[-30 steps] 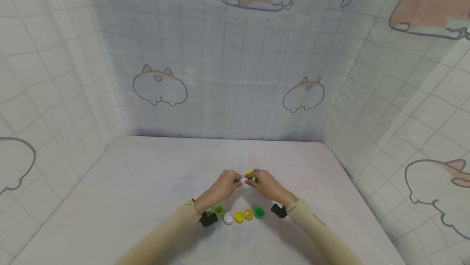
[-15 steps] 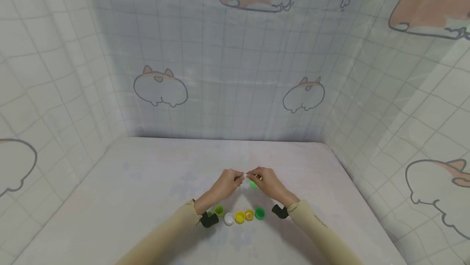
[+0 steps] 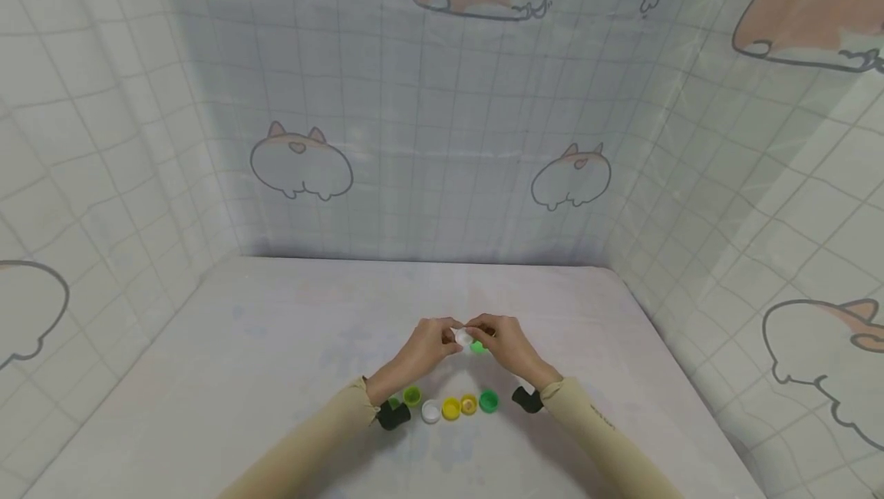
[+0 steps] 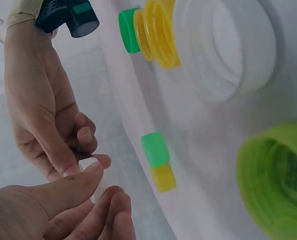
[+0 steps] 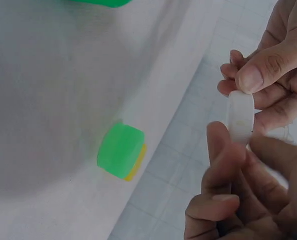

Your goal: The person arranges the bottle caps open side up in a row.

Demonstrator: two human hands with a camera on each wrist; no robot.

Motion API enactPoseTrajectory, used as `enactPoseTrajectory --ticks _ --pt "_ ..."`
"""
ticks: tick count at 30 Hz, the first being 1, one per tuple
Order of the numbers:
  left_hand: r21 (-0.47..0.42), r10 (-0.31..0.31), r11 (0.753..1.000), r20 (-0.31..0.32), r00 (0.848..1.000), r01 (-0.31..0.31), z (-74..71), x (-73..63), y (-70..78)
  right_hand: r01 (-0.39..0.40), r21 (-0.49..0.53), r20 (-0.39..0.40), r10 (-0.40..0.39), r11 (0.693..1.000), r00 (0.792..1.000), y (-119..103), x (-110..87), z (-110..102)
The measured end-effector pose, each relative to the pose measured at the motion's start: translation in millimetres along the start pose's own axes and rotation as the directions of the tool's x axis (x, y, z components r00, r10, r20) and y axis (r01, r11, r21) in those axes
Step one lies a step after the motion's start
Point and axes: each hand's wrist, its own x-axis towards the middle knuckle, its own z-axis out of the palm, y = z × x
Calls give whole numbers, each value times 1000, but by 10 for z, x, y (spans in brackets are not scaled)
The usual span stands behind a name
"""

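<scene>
Both hands meet over the table around a small white bottle cap (image 3: pixel 463 338). My left hand (image 3: pixel 428 345) pinches one side of it between thumb and fingers. From the other side, my right hand (image 3: pixel 507 342) has thumb and index finger on its rim. In the right wrist view the white cap (image 5: pixel 241 116) stands edge-on, its ribbed side showing. Just beyond the hands, a bright green cap (image 5: pixel 121 150) and a yellow cap (image 4: pixel 163 178) sit against each other on the table; the right hand covers the yellow one in the head view.
Nearer the body, a row of loose caps lies on the pale cloth: lime green (image 3: pixel 412 395), white (image 3: pixel 431 411), two yellow (image 3: pixel 451 408) and dark green (image 3: pixel 489 401). Another green cap is partly behind the left wrist camera (image 3: pixel 394 415). Patterned curtains (image 3: pixel 442 138) enclose the table.
The white cap has turned from edge-on to showing its face in the head view. Both hands have shifted slightly up and right, and the right hand now hides the far yellow cap.
</scene>
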Motion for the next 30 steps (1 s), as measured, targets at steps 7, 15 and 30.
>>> enactPoseTrajectory --ticks 7,15,30 --pt "138 -13 990 -33 999 17 -3 11 -22 73 -57 111 -66 996 992 1 -1 -30" --pt "236 -21 971 -40 999 30 42 -22 -20 97 -144 135 -78 985 988 -6 -41 -14" --pt "230 32 973 -25 999 -25 102 -19 57 120 -216 152 -88 969 984 27 -113 -132"
